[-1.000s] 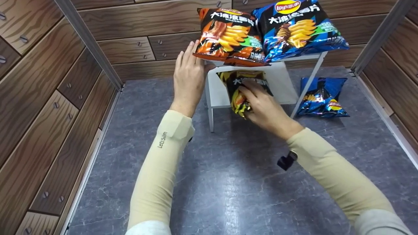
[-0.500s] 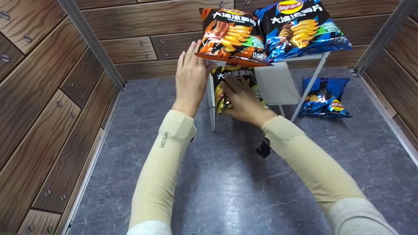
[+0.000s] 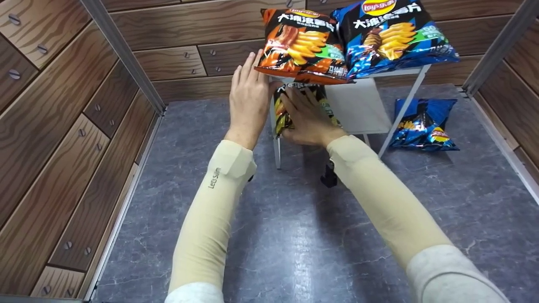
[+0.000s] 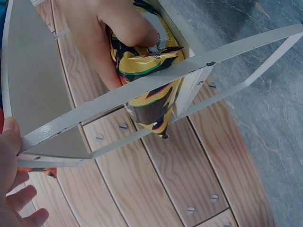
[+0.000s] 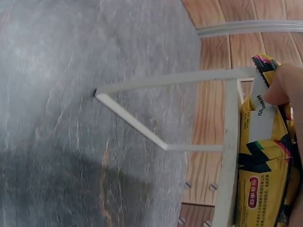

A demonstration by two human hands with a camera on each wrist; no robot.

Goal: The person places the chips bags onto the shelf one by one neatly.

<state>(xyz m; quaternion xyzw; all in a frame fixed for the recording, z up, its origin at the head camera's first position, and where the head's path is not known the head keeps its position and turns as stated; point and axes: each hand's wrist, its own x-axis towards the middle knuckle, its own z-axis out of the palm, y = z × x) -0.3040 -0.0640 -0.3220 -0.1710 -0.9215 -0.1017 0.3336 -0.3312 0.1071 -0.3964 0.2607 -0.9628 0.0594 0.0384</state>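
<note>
My right hand (image 3: 309, 118) holds a yellow-and-black bag of chips (image 3: 279, 114) at the left end of the lower shelf (image 3: 362, 105) of a white two-tier rack. In the right wrist view, the thumb presses the printed yellow side of the bag (image 5: 265, 189), close to the rack's white bar (image 5: 231, 142). My left hand (image 3: 249, 101) lies against the upper left side of the rack, fingers stretched upward. The left wrist view shows its thumb touching the frame corner (image 4: 21, 150). The right hand covers much of the chip bag.
On the upper tier stand an orange bag of chips (image 3: 301, 46) and a blue bag of chips (image 3: 391, 38), side by side. Another blue bag (image 3: 425, 126) lies on the grey marbled surface (image 3: 294, 235) right of the rack. Wood-patterned panels (image 3: 80, 147) enclose the area.
My right hand has moved left with the yellow-and-black bag of chips, from the shelf's middle to its left end, then slightly farther back. The left hand stays at the rack.
</note>
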